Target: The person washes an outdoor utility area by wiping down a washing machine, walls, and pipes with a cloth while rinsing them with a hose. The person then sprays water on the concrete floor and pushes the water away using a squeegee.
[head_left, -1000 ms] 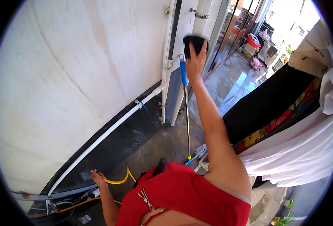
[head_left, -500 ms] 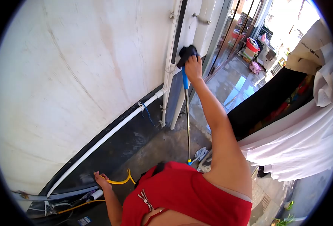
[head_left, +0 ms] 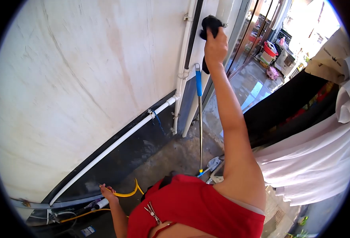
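Note:
Stretched far up and forward, my right hand (head_left: 216,47) is closed on a black cloth (head_left: 211,26). The cloth is bunched against the white wall strip and pipe beside the door frame, and a dark end of it shows by my wrist. Low on the left, my left hand (head_left: 108,191) is wrapped round a yellow hose (head_left: 130,193), close to the dark lower wall. A pole with a blue grip (head_left: 199,83) leans upright at the corner, just below my right hand and apart from it. Its foot stands near the floor in front of me.
White pipes (head_left: 115,147) run along the wall and up the corner. Black and white clothes (head_left: 305,166) hang at the right. Beyond the doorway lies a wet, shiny floor (head_left: 248,85) with a red basin (head_left: 270,49) and a pink bag (head_left: 272,72).
My right hand has moved up and slightly right with the black cloth, uncovering the top of the blue-gripped pole. My left hand stays on the hose.

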Available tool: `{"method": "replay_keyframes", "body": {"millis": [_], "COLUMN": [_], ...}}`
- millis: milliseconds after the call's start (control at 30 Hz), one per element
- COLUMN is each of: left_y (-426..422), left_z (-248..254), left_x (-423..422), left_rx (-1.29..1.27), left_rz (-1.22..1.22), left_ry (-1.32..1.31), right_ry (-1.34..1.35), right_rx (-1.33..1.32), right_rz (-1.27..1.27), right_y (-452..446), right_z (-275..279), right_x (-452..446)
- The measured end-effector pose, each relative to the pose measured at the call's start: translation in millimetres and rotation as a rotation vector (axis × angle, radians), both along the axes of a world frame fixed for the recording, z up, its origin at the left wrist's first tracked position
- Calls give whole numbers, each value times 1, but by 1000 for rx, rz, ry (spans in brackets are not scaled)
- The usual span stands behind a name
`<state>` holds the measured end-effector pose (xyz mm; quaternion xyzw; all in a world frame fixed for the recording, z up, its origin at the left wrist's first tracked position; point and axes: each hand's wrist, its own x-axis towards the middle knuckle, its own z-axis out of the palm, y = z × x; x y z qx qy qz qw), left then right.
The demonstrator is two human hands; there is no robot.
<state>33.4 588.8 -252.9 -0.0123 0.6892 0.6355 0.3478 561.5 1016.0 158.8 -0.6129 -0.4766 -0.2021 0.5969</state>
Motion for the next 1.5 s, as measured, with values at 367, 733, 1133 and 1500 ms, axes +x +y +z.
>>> {"method": "replay_keyframes", "body": {"millis": [367, 733, 1133, 1500], "left_y": [-12, -23, -30, -38], "left_z": [9, 5, -23, -18], "left_x": [-3, -12, -12, -18], "left_rx": [69, 95, 88, 233], "left_rz": [-6, 41, 61, 117], "left_ry": [-22, -46, -87, -104], "right_ry": [-764, -264, -94, -313], "right_rx": [-1203, 536, 197, 346], "right_rz": [-33, 215, 413, 109], "right_y": [15, -38, -18, 45], "right_z": [-78, 140, 11, 251], "right_x": [-5, -41, -75, -61]}}
